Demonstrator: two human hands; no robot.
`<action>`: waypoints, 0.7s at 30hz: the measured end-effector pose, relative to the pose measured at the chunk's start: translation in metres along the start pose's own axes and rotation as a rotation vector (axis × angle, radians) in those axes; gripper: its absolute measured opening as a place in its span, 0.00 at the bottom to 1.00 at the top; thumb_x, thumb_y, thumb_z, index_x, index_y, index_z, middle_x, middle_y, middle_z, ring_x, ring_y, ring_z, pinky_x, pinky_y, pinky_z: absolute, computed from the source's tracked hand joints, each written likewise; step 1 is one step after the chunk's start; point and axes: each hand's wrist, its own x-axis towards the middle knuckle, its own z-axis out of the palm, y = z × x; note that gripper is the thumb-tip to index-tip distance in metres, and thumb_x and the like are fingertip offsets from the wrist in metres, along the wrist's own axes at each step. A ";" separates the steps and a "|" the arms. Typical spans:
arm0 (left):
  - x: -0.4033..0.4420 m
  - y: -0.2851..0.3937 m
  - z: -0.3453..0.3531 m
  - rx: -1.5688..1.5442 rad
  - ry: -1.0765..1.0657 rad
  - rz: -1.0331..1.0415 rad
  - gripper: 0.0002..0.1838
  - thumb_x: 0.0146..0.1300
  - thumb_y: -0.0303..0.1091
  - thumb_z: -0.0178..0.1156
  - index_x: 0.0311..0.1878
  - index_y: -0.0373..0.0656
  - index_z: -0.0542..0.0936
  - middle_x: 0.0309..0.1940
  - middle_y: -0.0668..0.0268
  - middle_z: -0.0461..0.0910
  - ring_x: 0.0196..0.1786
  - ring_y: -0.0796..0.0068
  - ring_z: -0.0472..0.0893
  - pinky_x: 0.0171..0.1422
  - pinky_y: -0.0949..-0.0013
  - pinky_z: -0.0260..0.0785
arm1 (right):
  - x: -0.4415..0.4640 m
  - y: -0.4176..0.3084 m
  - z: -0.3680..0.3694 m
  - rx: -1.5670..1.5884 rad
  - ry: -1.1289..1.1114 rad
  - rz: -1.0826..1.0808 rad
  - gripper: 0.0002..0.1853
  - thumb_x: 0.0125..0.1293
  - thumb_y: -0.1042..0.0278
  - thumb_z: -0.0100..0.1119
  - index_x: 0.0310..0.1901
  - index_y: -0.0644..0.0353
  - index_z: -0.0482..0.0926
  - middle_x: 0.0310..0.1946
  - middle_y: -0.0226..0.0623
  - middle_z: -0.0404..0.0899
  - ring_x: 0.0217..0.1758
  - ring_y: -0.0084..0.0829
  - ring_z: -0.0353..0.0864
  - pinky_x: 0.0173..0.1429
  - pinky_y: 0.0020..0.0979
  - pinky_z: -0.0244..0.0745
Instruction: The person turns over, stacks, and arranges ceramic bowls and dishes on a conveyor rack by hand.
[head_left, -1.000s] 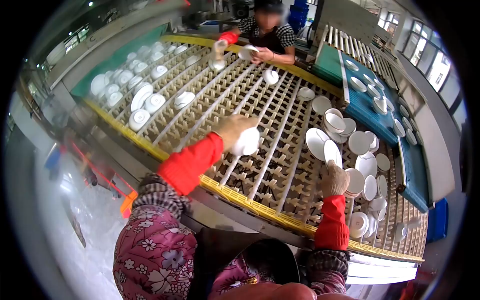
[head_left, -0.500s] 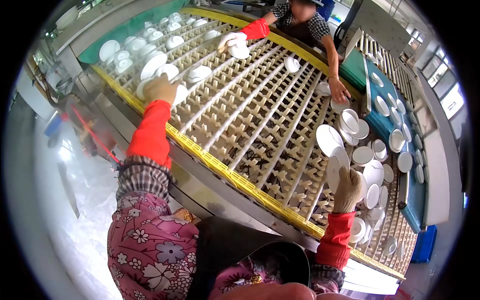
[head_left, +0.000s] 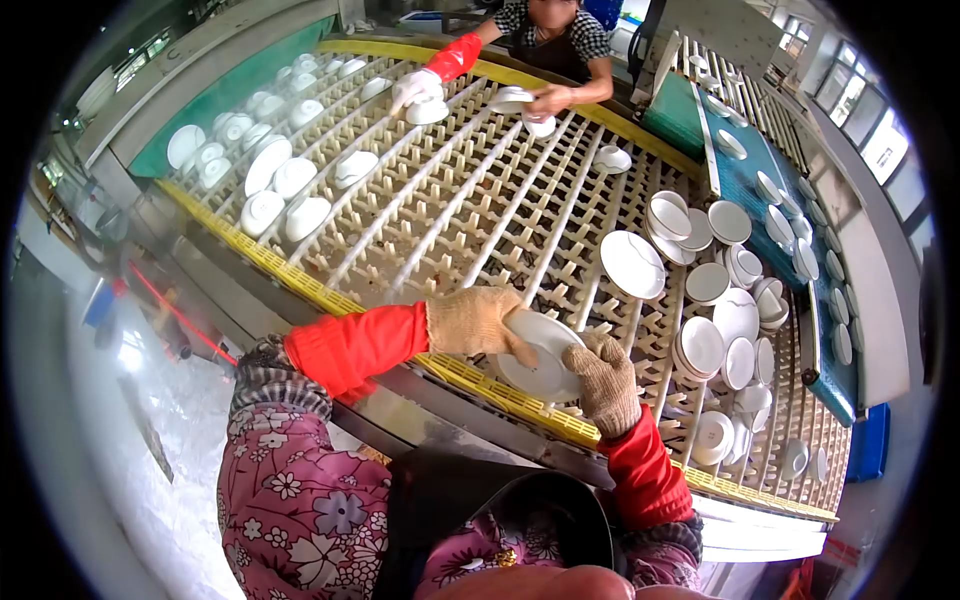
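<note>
We note the plate held between both gloved hands above the near yellow rail, round, so no long axis to speak of (neither hand is clearly nearer). The left hand pinches its left rim, thumb over the face; opposite, the right hand has its fingers closed around the right rim.

Smooth and softly glossy on the round white ceramic-looking plate; rough, matt knit across the tan cloth gloves. Matt, ribbed cloth in the bright red cuffs; patterned, creased cloth in the pink floral sleeve. Matt, plastic-looking on the beige pegged conveyor bed and ridged yellow edge strip.
</note>
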 end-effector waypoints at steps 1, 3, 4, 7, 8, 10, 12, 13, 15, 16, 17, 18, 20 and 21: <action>0.003 -0.005 0.002 0.007 0.038 0.060 0.47 0.69 0.75 0.77 0.69 0.37 0.91 0.58 0.45 0.91 0.62 0.45 0.91 0.70 0.47 0.85 | -0.004 -0.039 0.006 0.036 -0.049 0.069 0.20 0.78 0.61 0.75 0.61 0.69 0.89 0.46 0.40 0.91 0.46 0.31 0.90 0.53 0.34 0.86; 0.005 -0.025 -0.004 0.159 0.157 0.249 0.38 0.71 0.69 0.78 0.60 0.38 0.95 0.54 0.49 0.92 0.56 0.50 0.93 0.63 0.50 0.86 | 0.005 -0.053 -0.003 -0.287 -0.051 -0.007 0.21 0.78 0.60 0.75 0.61 0.71 0.90 0.43 0.44 0.93 0.46 0.30 0.91 0.53 0.35 0.86; 0.003 -0.035 -0.011 0.308 0.261 0.363 0.34 0.73 0.66 0.79 0.55 0.38 0.96 0.51 0.51 0.93 0.53 0.52 0.93 0.59 0.52 0.86 | 0.011 -0.063 -0.011 -0.554 -0.112 -0.050 0.20 0.78 0.61 0.74 0.60 0.69 0.90 0.41 0.49 0.93 0.46 0.35 0.94 0.53 0.37 0.87; -0.011 -0.053 -0.064 0.459 0.588 0.206 0.32 0.74 0.61 0.79 0.56 0.36 0.95 0.50 0.50 0.94 0.52 0.50 0.93 0.60 0.52 0.84 | 0.009 -0.027 -0.057 -0.960 0.244 -0.463 0.29 0.68 0.57 0.83 0.67 0.60 0.89 0.55 0.53 0.94 0.57 0.55 0.94 0.60 0.51 0.88; -0.019 -0.056 -0.082 0.354 0.728 -0.019 0.31 0.74 0.60 0.79 0.56 0.36 0.95 0.50 0.50 0.94 0.52 0.50 0.93 0.61 0.52 0.83 | 0.009 -0.027 -0.070 -1.087 0.317 -0.345 0.33 0.65 0.56 0.85 0.69 0.60 0.88 0.59 0.53 0.93 0.60 0.56 0.92 0.63 0.53 0.86; -0.032 -0.091 -0.113 0.374 0.920 -0.176 0.29 0.75 0.57 0.79 0.56 0.35 0.94 0.50 0.50 0.95 0.52 0.49 0.92 0.61 0.53 0.81 | 0.011 -0.008 -0.101 -1.272 0.491 -0.265 0.39 0.60 0.53 0.87 0.71 0.62 0.86 0.63 0.53 0.90 0.66 0.57 0.89 0.71 0.55 0.82; -0.039 -0.173 -0.135 0.537 1.031 -0.206 0.31 0.76 0.59 0.76 0.58 0.34 0.93 0.54 0.43 0.93 0.57 0.39 0.90 0.65 0.49 0.80 | 0.013 -0.013 -0.125 -1.392 0.479 -0.156 0.41 0.58 0.47 0.86 0.68 0.66 0.86 0.59 0.54 0.91 0.65 0.57 0.90 0.73 0.56 0.81; -0.042 -0.206 -0.138 0.494 1.048 -0.297 0.32 0.76 0.59 0.75 0.58 0.33 0.92 0.55 0.41 0.93 0.59 0.35 0.89 0.66 0.47 0.80 | 0.012 0.001 -0.138 -1.471 0.525 -0.208 0.41 0.58 0.45 0.85 0.66 0.66 0.86 0.57 0.53 0.92 0.63 0.57 0.90 0.73 0.56 0.81; -0.046 -0.262 -0.137 0.376 1.086 -0.484 0.32 0.76 0.60 0.74 0.58 0.33 0.91 0.55 0.38 0.91 0.61 0.30 0.88 0.67 0.43 0.79 | 0.012 -0.007 -0.140 -1.409 0.423 0.045 0.32 0.61 0.47 0.81 0.58 0.65 0.88 0.48 0.52 0.94 0.57 0.59 0.91 0.69 0.56 0.83; -0.044 -0.267 -0.134 0.385 1.061 -0.544 0.33 0.76 0.60 0.74 0.58 0.32 0.91 0.56 0.37 0.91 0.62 0.29 0.88 0.68 0.42 0.79 | 0.015 0.006 -0.145 -1.416 0.446 0.018 0.29 0.61 0.49 0.80 0.55 0.65 0.89 0.45 0.52 0.94 0.56 0.59 0.92 0.67 0.56 0.84; -0.042 -0.268 -0.130 0.395 1.032 -0.604 0.33 0.76 0.60 0.73 0.58 0.32 0.91 0.56 0.37 0.91 0.62 0.28 0.88 0.68 0.41 0.78 | 0.014 0.009 -0.147 -1.421 0.470 -0.008 0.26 0.62 0.50 0.78 0.53 0.64 0.89 0.42 0.52 0.93 0.54 0.59 0.92 0.66 0.56 0.84; -0.037 -0.268 -0.129 0.493 0.954 -0.622 0.34 0.76 0.60 0.73 0.59 0.31 0.90 0.57 0.36 0.91 0.63 0.28 0.88 0.69 0.40 0.78 | 0.011 0.010 -0.148 -1.382 0.484 -0.053 0.21 0.64 0.53 0.74 0.47 0.64 0.89 0.40 0.53 0.92 0.53 0.59 0.91 0.63 0.57 0.85; -0.030 -0.228 -0.119 0.700 0.875 -0.595 0.39 0.75 0.61 0.75 0.69 0.31 0.85 0.65 0.36 0.88 0.69 0.31 0.86 0.75 0.41 0.76 | 0.012 0.013 -0.151 -1.410 0.449 -0.098 0.19 0.64 0.53 0.74 0.43 0.63 0.89 0.38 0.53 0.92 0.51 0.61 0.91 0.62 0.58 0.84; -0.025 -0.182 -0.113 0.812 0.880 -0.555 0.45 0.74 0.62 0.77 0.77 0.31 0.82 0.73 0.37 0.85 0.75 0.34 0.84 0.80 0.42 0.74 | 0.008 0.009 -0.151 -1.423 0.443 -0.170 0.19 0.64 0.52 0.73 0.42 0.63 0.89 0.37 0.53 0.91 0.50 0.61 0.90 0.62 0.58 0.84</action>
